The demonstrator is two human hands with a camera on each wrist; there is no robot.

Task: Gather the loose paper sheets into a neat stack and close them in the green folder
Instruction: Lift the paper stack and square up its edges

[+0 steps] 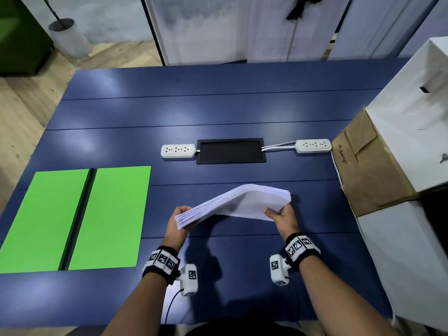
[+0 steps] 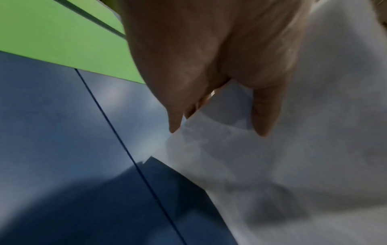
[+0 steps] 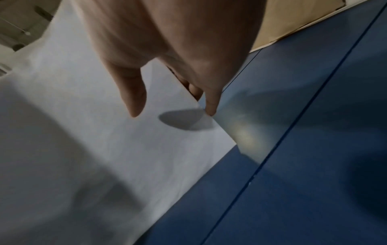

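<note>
Paper sheets (image 1: 238,202), held above the blue table (image 1: 218,112) (arched, apparently for squaring), were gripped at either end by left hand (image 1: 180,220) and right hand (image 1: 281,217), fingers curled round them; green folder (image 1: 72,219) lay open alongside.

Paper stack (image 1: 240,202) between both hands, beside open green folder (image 1: 72,219).

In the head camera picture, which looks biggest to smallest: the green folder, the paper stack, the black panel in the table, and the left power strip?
1. green folder, open flat
2. paper stack, held nearer the camera
3. black panel
4. left power strip
</note>
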